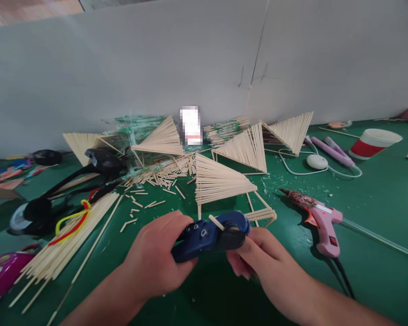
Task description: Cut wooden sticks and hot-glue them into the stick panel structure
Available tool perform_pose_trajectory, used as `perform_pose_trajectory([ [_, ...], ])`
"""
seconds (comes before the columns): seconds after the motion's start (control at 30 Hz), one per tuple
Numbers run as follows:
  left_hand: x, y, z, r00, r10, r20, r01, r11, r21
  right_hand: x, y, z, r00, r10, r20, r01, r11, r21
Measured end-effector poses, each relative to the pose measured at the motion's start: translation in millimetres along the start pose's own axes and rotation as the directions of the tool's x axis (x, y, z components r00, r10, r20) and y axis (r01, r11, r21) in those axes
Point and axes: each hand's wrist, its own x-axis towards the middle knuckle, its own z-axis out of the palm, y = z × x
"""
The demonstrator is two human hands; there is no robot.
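Observation:
My left hand (159,253) is wrapped round the handles of a blue pipe cutter (199,240). A thin wooden stick (216,222) passes through the cutter's curved jaw, its end poking out on the upper left side. On the far side of the jaw my right hand (261,253) is closed in a pinch, in line with the stick; the stick's part between its fingers is hidden. Just beyond the cutter stands a fan-shaped frame of glued sticks (221,179), with a small stick frame (258,213) at its right corner.
Several more stick fans (243,147) line the grey wall. Short stick offcuts (163,176) lie scattered left of centre. A bundle of long sticks (68,240) is at left near black headphones (102,160). A pink glue gun (323,222), white adapter (317,161) and paper cup (374,144) stand right.

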Motion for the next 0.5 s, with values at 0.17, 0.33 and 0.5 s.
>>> perform_pose_trajectory([
  [0.17,0.2,-4.7,2.5,1.000,0.020,-0.015,-0.021,0.999,-0.035,3.0,-6.4,-7.0,0.960,0.051,0.275,-0.103,0.979,0.177],
  [0.33,0.3,-2.0,4.9,1.000,-0.021,0.016,0.022,0.996,-0.082,-0.8,-3.5,-6.2,0.990,-0.100,0.101,0.111,0.987,-0.114],
  [0.5,1.8,4.8,7.2,0.997,-0.063,0.036,0.067,0.993,-0.100,-2.2,3.0,-3.1,0.960,-0.281,-0.025,0.248,0.883,-0.398],
])
